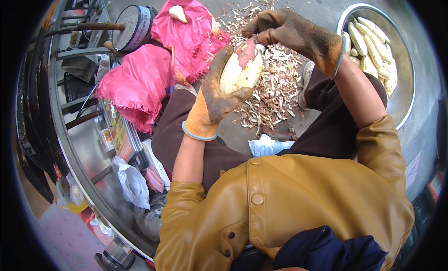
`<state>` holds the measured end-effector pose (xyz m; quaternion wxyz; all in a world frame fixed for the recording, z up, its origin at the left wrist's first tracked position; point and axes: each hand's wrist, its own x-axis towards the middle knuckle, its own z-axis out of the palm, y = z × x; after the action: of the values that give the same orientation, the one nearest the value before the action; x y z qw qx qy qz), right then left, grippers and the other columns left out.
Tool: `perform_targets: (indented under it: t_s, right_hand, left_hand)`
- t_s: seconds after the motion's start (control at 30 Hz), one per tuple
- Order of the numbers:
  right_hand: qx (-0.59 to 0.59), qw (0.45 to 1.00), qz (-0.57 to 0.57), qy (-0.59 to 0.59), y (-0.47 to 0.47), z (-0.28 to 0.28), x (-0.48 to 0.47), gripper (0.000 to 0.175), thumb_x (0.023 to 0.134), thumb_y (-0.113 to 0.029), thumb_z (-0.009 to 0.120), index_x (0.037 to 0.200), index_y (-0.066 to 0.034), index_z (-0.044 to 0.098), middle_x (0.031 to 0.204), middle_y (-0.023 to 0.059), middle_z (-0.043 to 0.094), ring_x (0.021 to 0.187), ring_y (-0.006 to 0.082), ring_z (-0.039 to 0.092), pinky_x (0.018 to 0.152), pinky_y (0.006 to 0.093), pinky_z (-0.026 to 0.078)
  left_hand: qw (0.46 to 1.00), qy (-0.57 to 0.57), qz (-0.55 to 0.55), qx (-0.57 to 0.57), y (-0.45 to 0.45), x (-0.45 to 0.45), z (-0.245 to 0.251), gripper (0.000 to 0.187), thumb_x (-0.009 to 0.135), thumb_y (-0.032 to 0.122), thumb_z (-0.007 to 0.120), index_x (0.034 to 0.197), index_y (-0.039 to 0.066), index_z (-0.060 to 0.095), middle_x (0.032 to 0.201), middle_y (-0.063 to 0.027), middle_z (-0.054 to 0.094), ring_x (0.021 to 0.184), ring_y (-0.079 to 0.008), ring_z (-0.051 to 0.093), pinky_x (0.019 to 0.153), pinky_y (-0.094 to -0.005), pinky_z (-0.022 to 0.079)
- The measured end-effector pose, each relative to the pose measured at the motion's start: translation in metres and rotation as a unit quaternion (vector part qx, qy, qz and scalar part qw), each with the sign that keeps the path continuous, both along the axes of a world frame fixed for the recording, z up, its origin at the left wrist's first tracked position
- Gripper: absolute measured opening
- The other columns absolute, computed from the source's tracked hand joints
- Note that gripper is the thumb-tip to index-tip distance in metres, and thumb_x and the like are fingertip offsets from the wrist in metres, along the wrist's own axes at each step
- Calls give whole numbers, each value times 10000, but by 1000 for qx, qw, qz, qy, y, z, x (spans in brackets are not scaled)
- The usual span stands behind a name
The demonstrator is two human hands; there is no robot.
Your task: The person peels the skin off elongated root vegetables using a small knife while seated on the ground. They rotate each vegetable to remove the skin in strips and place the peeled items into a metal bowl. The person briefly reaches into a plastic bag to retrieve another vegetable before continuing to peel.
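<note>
My left hand (220,85), in an orange and grey work glove, holds a large, partly peeled tuber (241,70), pale with a strip of reddish skin left near its top. My right hand (290,35), gloved alike, is bent at the tuber's upper end. A small pale piece of a tool (260,47) shows below its fingers; the rest of it is hidden. Under both hands, a heap of peelings (276,85) covers the ground. To the right, a metal basin (402,96) holds several long peeled tubers (372,43).
Two pink woven sacks (136,82) (189,36) lie at the left, a peeled piece (177,13) on the farther one. Beside them are a round drum (131,28) and a metal rack (64,131) with bags and boxes. A light blue cloth (267,146) lies between the knees.
</note>
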<state>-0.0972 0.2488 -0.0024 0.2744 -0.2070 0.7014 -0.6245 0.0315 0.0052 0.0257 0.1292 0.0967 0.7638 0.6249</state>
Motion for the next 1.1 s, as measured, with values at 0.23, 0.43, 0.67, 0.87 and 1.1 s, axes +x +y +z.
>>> perform_targets:
  t_s: [0.23,0.43,0.67,0.87,1.1]
  right_hand:
    - [30,999,41,11,-5,5,7,342,914,-84,757,1243,-1,715,1306,139,707,1066,195,707,906,332,586]
    - [-2,1000,6,-13,-12,4,12,373,865,-23,741,1237,9,737,1241,149,709,1061,206,701,829,344,580]
    - [24,997,4,70,-6,4,6,361,906,-8,723,1266,5,704,1120,99,750,1013,168,695,874,311,579]
    - [-57,990,-125,-12,-6,8,6,391,896,-5,712,1280,62,683,1185,138,743,988,180,693,888,311,577]
    - [6,1000,-26,-14,-18,6,15,332,937,-103,727,1229,53,705,1195,130,745,1047,202,718,952,331,573]
  left_hand:
    - [999,31,18,-41,-2,-1,-6,933,831,167,834,1578,-48,318,1443,-195,548,1293,-272,578,1077,-373,491]
    - [990,93,1,-109,0,-3,-9,900,825,135,824,1564,-29,338,1424,-201,579,1261,-264,605,1060,-373,502]
    - [993,60,1,-105,0,-1,0,919,823,140,830,1581,-11,332,1448,-200,567,1300,-267,588,1087,-378,487]
    - [998,50,16,-44,-2,-1,-2,929,829,115,822,1593,-24,314,1473,-205,555,1312,-267,586,1093,-377,485]
    - [997,46,12,-57,4,-1,-10,909,834,109,823,1574,-27,312,1431,-205,579,1297,-271,594,1077,-385,500]
